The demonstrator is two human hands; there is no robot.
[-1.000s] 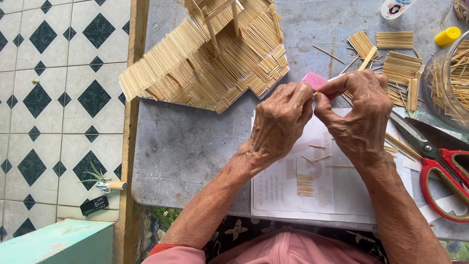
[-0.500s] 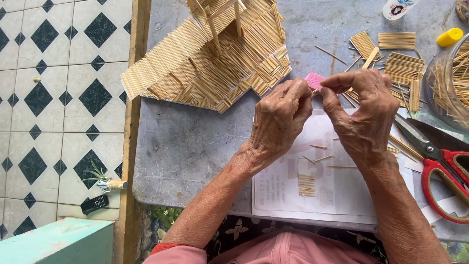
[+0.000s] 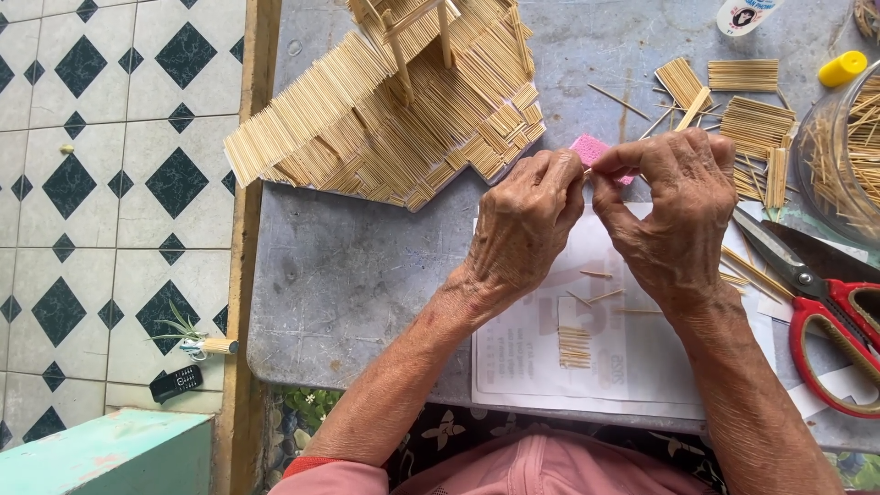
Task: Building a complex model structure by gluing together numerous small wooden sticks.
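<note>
Fingertips of left hand [image 3: 527, 220] and right hand [image 3: 674, 215] pinched together on a small pink piece [image 3: 591, 149], held over white paper [image 3: 587, 362], toothpick house model [image 3: 403, 101] at ten o'clock, red-handled scissors [image 3: 825, 293] at three o'clock, grey table [image 3: 348, 275] beneath.

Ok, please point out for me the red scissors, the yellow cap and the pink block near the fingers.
red scissors [image 3: 848, 316]: head view, on the red handle loop.
yellow cap [image 3: 842, 68]: head view, on the middle of its side.
pink block [image 3: 588, 148]: head view, on the visible top face, above the fingertips.
</note>
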